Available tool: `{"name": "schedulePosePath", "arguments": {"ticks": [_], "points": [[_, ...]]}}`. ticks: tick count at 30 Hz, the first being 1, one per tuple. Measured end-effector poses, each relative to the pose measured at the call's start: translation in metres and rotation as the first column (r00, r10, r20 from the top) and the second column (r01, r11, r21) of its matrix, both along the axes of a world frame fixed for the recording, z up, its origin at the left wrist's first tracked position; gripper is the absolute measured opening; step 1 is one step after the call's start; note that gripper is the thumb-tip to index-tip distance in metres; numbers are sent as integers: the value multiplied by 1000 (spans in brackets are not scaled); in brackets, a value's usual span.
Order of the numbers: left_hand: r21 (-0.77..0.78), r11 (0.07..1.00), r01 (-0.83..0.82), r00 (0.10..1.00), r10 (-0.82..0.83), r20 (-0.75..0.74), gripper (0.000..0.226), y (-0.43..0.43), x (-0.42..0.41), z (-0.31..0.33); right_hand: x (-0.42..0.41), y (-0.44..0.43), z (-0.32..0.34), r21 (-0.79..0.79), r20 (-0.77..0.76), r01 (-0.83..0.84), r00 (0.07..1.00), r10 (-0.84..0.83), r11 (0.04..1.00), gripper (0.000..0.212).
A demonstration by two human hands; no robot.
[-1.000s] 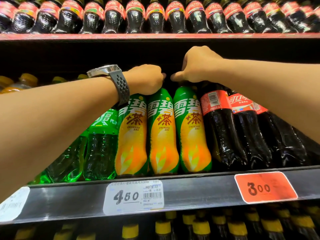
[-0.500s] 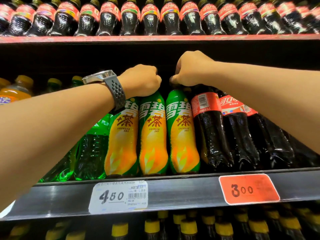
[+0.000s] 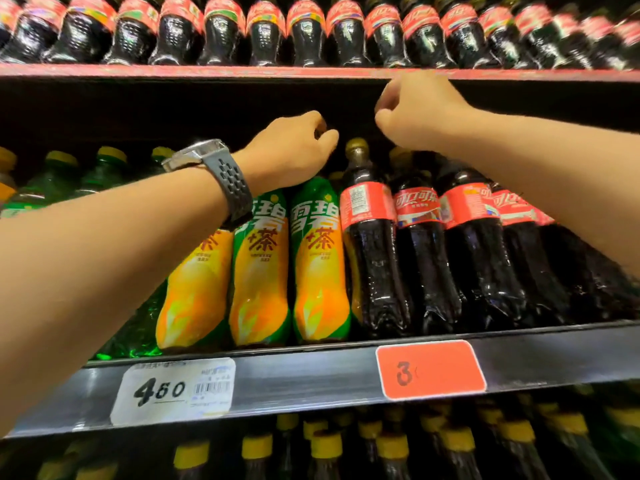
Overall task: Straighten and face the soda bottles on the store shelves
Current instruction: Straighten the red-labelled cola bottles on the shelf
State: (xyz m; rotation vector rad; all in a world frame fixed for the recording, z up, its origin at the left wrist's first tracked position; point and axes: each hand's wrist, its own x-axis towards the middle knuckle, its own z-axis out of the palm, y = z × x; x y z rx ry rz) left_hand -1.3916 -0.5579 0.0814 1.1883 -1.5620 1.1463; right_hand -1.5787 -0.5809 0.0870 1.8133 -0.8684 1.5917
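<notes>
At centre frame, my left hand (image 3: 291, 150) is clamped over the neck of a green-and-orange bottle (image 3: 318, 258). My right hand (image 3: 419, 112), fisted and empty, hangs right of it, just above the cola bottles (image 3: 374, 258).

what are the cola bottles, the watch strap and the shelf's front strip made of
Cola bottles: clear glossy plastic, probably; sharp highlights and moulded ribs.
Watch strap: matte dark grey rubber or silicone, judging by its punched holes.
Front strip: smooth grey, soft sheen; metal or plastic, I cannot tell.
</notes>
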Motion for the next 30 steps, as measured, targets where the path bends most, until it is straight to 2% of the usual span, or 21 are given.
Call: {"name": "schedulePosePath", "arguments": {"ticks": [3, 5, 11, 15, 19, 24, 28, 30], "points": [[-29, 991, 127, 992, -128, -18, 44, -7, -14, -2, -11, -11, -1, 38, 0, 73, 997, -73, 997, 30], [-44, 990, 137, 991, -137, -10, 45, -13, -22, -2, -16, -16, -3, 67, 7, 125, 992, -125, 990, 35], [-71, 996, 49, 997, -54, -62, 57, -22, -36, 3, -22, -31, -9, 129, -77, 139, 989, -130, 982, 44], [-63, 998, -27, 997, 22, -73, 63, -24, -51, 4, -26, -37, -5, 106, -95, 143, 987, -133, 984, 51], [-51, 996, -80, 991, 73, -114, 50, -24, -58, 5, -29, -42, 0, 55, -166, 196, 969, -185, 979, 52], [10, 996, -91, 984, 92, -151, 27, -22, -64, 6, -34, -43, 8, 43, -251, 149, 959, -134, 988, 51], [102, 983, -153, 978, 166, -130, 32, -17, -69, 9, -34, -38, 6, 14, -291, 160, 945, -149, 987, 49], [92, 974, -208, 972, 217, -94, 41, -15, -70, 8, -35, -38, 5, 16, -288, 163, 946, -151, 987, 50]]}}
